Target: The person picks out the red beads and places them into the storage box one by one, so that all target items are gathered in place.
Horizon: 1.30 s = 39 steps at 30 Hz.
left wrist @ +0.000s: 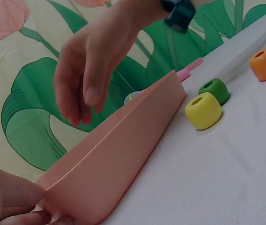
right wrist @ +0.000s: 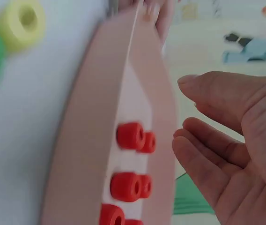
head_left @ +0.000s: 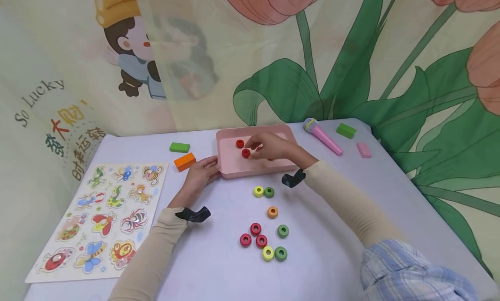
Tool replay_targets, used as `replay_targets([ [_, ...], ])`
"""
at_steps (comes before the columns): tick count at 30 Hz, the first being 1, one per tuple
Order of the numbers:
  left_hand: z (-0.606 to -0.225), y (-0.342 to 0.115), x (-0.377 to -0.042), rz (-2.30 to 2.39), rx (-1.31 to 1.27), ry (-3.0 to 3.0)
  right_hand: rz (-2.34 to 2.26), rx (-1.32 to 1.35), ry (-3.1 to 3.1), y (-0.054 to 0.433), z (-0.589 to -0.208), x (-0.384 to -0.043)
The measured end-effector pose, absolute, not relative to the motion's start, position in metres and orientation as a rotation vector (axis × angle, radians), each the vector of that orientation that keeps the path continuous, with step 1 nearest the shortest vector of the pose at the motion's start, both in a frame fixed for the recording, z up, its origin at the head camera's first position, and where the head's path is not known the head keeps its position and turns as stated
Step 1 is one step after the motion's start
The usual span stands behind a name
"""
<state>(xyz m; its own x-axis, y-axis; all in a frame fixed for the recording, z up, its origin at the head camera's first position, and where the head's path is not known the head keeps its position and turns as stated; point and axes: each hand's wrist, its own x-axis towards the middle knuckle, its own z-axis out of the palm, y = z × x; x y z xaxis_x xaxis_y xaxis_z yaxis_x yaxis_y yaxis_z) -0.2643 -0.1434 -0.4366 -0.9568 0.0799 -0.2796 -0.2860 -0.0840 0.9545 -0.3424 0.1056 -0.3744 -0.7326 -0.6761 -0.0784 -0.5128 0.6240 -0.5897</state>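
Observation:
A pink tray (head_left: 258, 171) lies toward the back of the table, with several red beads (right wrist: 126, 186) inside it. At its left end my left hand (head_left: 200, 176) grips the corner; in the left wrist view the thumb (left wrist: 23, 190) is at the rim and the other fingers are lower on the wall. Above the tray hovers my right hand (head_left: 271, 146), its fingers loosely bent and parted from the thumb, nothing between them in the right wrist view. Nearest the tray's front wall are a yellow bead (left wrist: 203, 111) and a green bead (left wrist: 216, 90).
Closer to me lie an orange bead (head_left: 272, 212) and several red, green and yellow ones. An insect picture board (head_left: 161, 179) is at left. Green (head_left: 179, 147) and orange blocks (head_left: 185, 162) sit beside the tray. A pink toy microphone (head_left: 326, 138) and two blocks lie to its right.

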Motion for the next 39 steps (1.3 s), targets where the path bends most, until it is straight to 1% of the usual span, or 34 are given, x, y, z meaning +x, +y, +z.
replay_targets([
  [5,-0.436,-0.144,-0.266,2.136,-0.205,1.944,-0.894,-1.028,2.495,0.120,-0.370,-0.297],
  [10,-0.436,-0.145,-0.267,2.116,-0.212,1.959,-0.937,-1.086,2.347,0.128,-0.378,-0.256],
  [14,-0.436,-0.146,-0.267,2.108,-0.212,1.968,-0.919,-1.108,2.230,0.128,-0.386,-0.230],
  [18,-0.437,-0.146,-0.268,2.115,-0.218,1.955,-0.875,-1.118,2.160,0.126,-0.396,-0.211],
  [27,-0.435,-0.143,-0.266,2.078,-0.248,1.965,-0.830,-1.124,2.107,0.121,-0.414,-0.195],
  [39,-0.435,-0.144,-0.266,2.093,-0.251,1.936,-0.702,-1.192,2.177,0.111,-0.421,-0.196],
])
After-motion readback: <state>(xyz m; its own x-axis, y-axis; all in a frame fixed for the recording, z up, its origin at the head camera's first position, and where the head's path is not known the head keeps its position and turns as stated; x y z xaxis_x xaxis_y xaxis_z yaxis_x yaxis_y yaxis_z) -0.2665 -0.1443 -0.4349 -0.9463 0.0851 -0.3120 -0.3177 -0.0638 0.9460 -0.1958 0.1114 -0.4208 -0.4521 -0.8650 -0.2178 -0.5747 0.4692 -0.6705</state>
